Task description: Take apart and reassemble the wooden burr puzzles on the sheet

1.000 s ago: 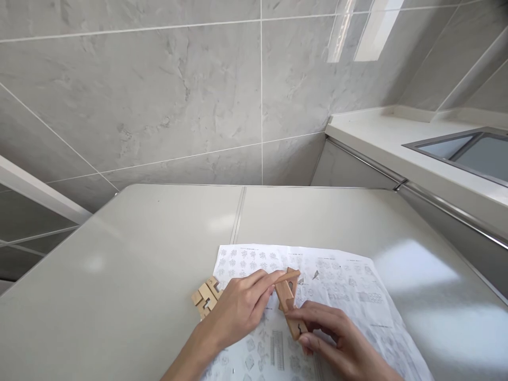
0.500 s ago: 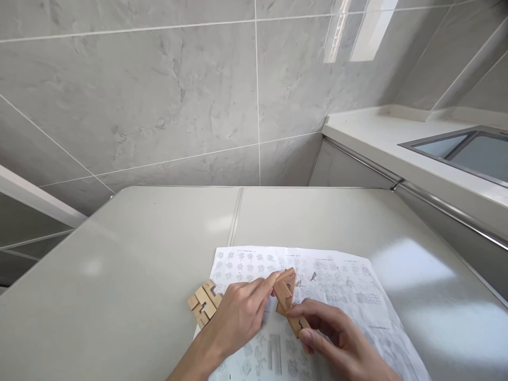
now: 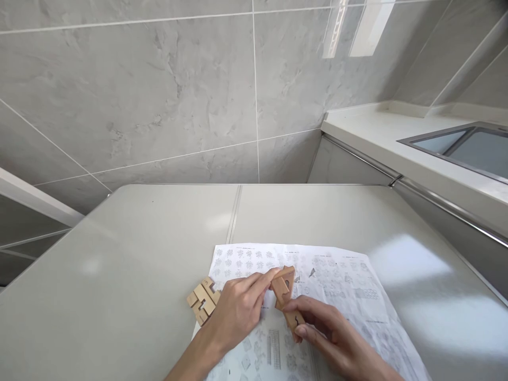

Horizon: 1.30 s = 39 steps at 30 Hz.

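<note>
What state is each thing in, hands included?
Left hand: gripping the far end of the held wooden pieces.
Right hand: gripping their near end.
Held wooden pieces: touching one another, above the printed sheet; full fit unclear.
Wooden cluster: lying at the sheet's left edge, small gap in its middle.
Printed sheet: unfolded, creased, partly hidden.

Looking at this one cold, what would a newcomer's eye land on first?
Probably the brown wooden pieces near the bottom centre, held between the left hand and the right hand above a large printed sheet. Next might come the paler wooden blocks clustered left of the left hand, by the sheet's left edge. Behind the table, a grey tiled wall fills much of the upper half.
</note>
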Available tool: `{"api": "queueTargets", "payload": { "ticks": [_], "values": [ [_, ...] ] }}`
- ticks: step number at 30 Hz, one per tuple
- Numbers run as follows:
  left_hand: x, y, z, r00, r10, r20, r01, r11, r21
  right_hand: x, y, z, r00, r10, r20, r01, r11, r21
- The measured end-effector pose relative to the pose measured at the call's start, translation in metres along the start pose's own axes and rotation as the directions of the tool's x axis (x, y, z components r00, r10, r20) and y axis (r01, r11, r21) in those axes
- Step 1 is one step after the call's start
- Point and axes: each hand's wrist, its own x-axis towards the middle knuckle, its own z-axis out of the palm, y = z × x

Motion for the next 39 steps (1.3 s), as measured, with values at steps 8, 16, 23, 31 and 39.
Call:
{"api": "queueTargets", "payload": {
  "ticks": [8,16,23,31,39],
  "values": [
    [0.000,0.004,0.000,1.000,-0.012,0.015,0.013,0.998,-0.062,-0.001,-0.005,-0.003,1.000,0.028,0.001,-0.028,0.999,-0.030],
    [0.001,0.003,0.000,1.000,-0.003,0.001,0.003,0.996,-0.084,-0.001,-0.004,-0.002,1.000,-0.018,-0.018,0.016,0.996,-0.092],
    [0.002,0.009,-0.002,1.000,-0.028,-0.013,0.026,0.992,-0.125,0.001,-0.007,-0.004,0.999,0.037,0.000,-0.037,0.999,-0.033],
    [0.005,0.018,-0.001,0.998,0.062,0.017,-0.058,0.986,-0.159,0.005,-0.005,-0.006,0.999,0.025,-0.027,-0.026,0.999,-0.029],
    [0.002,0.022,0.008,0.993,0.088,-0.072,-0.094,0.992,-0.082,0.004,-0.004,-0.007,0.999,-0.026,-0.026,0.025,0.999,-0.031]
  ]
}}
